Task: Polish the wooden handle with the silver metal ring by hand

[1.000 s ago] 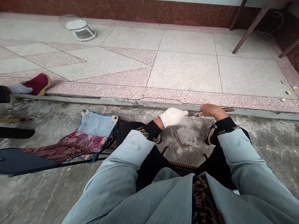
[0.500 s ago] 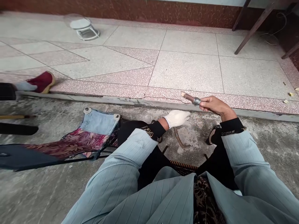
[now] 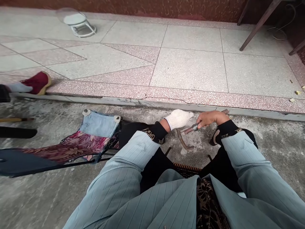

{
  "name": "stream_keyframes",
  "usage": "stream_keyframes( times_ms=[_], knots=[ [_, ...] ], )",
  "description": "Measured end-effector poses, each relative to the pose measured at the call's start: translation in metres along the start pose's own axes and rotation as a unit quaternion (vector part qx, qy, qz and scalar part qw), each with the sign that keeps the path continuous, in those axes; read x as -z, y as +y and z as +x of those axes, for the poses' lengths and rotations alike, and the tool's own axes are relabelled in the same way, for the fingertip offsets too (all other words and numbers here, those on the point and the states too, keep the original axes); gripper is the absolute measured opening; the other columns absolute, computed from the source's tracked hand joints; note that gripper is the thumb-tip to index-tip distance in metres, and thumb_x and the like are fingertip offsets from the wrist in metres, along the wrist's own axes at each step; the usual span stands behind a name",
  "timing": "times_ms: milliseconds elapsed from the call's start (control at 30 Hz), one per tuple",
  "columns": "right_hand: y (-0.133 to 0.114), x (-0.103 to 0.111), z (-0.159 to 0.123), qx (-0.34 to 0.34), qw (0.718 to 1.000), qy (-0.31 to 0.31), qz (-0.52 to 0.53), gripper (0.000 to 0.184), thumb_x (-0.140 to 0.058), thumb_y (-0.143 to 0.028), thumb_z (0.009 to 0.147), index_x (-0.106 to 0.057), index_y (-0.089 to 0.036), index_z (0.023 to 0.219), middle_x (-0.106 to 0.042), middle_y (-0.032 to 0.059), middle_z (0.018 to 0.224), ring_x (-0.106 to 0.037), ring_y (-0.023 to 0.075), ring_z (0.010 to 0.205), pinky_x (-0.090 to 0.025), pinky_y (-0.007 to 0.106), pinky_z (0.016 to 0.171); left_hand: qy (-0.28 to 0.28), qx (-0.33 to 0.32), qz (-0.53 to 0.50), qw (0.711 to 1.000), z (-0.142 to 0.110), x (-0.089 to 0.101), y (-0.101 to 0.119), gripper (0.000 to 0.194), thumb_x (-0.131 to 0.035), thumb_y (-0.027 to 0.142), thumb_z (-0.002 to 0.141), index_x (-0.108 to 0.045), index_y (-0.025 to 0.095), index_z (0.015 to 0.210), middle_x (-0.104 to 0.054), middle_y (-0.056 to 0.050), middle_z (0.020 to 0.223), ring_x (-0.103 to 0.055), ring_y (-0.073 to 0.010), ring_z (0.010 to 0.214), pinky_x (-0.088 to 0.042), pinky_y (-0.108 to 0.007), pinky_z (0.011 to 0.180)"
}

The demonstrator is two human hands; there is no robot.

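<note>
Head view: closest in, the person's pale blue jacket (image 3: pixel 171 200) spreads across the bottom, black-trousered knees parted around a woven seat edge (image 3: pixel 187 167). Beyond the seat, a patch of concrete (image 3: pixel 202 143) gives the hands room, bounded by the feet at left and right and the kerb (image 3: pixel 133 102) ahead. A bent stick (image 3: pixel 183 141) lies there. A folding chair (image 3: pixel 88 143) in denim and flowered cloth takes up the left side; rightward the concrete runs on along the kerb.

Above that patch, on the near side of the kerb, the right hand (image 3: pixel 208 118) grasps a grey-bound stick (image 3: pixel 190 129). Its long axis slants: the near tip points left and back toward the body, the other end sticks out past the hand, rightward and kerbward. The tip, blurred, appears just beside the bent stick; contact cannot be told. The white-gloved left hand (image 3: pixel 179 119) is loosely curled nearby; whether it holds anything cannot be told.

Past the kerb, the tiled terrace (image 3: pixel 188 70) stretches wide, another person's maroon shoe (image 3: pixel 39 83) at its left edge, then dark table legs (image 3: pixel 259 27) at right, a white stool (image 3: pixel 75 19) at left, and the red-brown wall (image 3: pixel 166 11).
</note>
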State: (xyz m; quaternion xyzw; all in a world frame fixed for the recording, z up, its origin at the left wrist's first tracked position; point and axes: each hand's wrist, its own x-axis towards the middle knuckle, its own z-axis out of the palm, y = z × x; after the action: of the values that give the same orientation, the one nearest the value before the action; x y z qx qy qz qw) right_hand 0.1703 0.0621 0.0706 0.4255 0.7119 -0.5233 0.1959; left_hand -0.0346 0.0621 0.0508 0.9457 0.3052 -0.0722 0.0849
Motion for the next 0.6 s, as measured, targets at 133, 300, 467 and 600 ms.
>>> stream_keyframes(
  times_ms=[133, 300, 467, 600],
  knots=[
    [-0.001, 0.003, -0.018, 0.179, 0.971, -0.06, 0.144, 0.037, -0.072, -0.046, 0.08, -0.075, -0.017, 0.103, -0.062, -0.0023, 0.067, -0.05, 0.0078, 0.055, -0.037, 0.022, 0.054, 0.043, -0.016, -0.062, 0.997, -0.001, 0.003, -0.003, 0.047, -0.03, 0.037, 0.101, -0.071, 0.013, 0.099, -0.067, -0.006, 0.072, -0.061, -0.0173, 0.059, -0.044, -0.024, 0.053],
    [0.011, 0.01, -0.032, 0.216, 0.88, 0.212, 0.367, 0.033, -0.072, -0.046, 0.081, -0.07, -0.013, 0.088, -0.059, -0.0021, 0.067, -0.044, 0.0057, 0.053, -0.033, 0.021, 0.05, 0.028, 0.016, -0.099, 0.995, 0.001, 0.002, -0.003, 0.044, -0.03, 0.034, 0.101, -0.07, 0.017, 0.102, -0.07, -0.005, 0.079, -0.062, -0.0169, 0.065, -0.045, -0.023, 0.056],
    [0.017, 0.01, -0.016, 0.106, 0.845, 0.337, 0.4, 0.036, -0.072, -0.05, 0.077, -0.063, -0.015, 0.08, -0.056, -0.0004, 0.065, -0.044, 0.0078, 0.051, -0.032, 0.023, 0.049, -0.036, 0.008, -0.056, 0.998, 0.002, -0.004, 0.002, 0.032, -0.035, 0.035, 0.099, -0.064, 0.021, 0.104, -0.07, -0.006, 0.085, -0.065, -0.0186, 0.072, -0.042, -0.025, 0.062],
    [0.013, 0.011, -0.011, -0.072, 0.92, 0.362, 0.135, 0.028, -0.062, -0.043, 0.086, -0.068, -0.016, 0.08, -0.058, 0.002, 0.065, -0.047, 0.0111, 0.054, -0.032, 0.026, 0.054, -0.046, 0.01, -0.009, 0.999, 0.0, -0.007, 0.007, 0.026, -0.041, 0.027, 0.096, -0.063, 0.02, 0.109, -0.069, -0.008, 0.078, -0.065, -0.0206, 0.068, -0.042, -0.027, 0.062]
  ],
)
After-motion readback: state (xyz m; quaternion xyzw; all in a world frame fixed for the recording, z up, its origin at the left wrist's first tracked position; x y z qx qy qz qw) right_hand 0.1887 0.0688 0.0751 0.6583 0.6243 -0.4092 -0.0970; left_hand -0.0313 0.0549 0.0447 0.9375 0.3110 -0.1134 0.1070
